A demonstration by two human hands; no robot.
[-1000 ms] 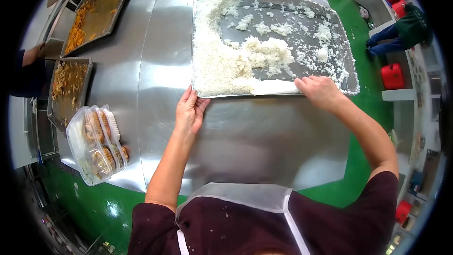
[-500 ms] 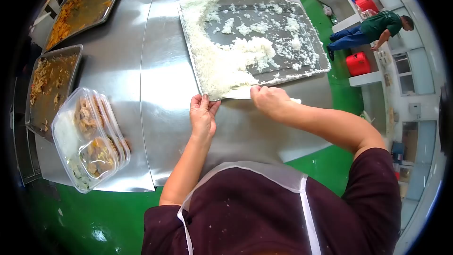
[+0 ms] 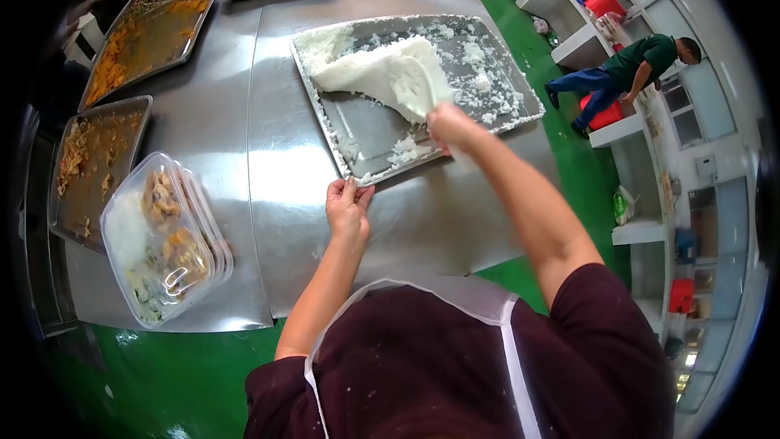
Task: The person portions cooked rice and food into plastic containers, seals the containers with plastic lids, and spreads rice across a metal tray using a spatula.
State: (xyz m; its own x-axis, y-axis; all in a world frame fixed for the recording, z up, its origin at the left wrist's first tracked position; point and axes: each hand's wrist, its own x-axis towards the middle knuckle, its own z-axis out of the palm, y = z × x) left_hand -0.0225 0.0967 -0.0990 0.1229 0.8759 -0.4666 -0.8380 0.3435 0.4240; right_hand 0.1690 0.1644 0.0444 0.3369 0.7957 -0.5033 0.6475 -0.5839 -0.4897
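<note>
Steel bench (image 3: 455,219) carries rice tray (image 3: 357,126); left hand (image 3: 348,205) pinches tray's near corner. Right hand (image 3: 449,124) grips white paddle (image 3: 416,85), heaped rice (image 3: 382,71) against it. Stacked meal boxes (image 3: 162,244) left, food trays (image 3: 146,32) beyond.

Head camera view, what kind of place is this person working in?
Most likely a commercial or catering kitchen. A large steel table carries a big metal tray of cooked rice, other trays of cooked food, and stacked clear meal boxes already filled.
</note>
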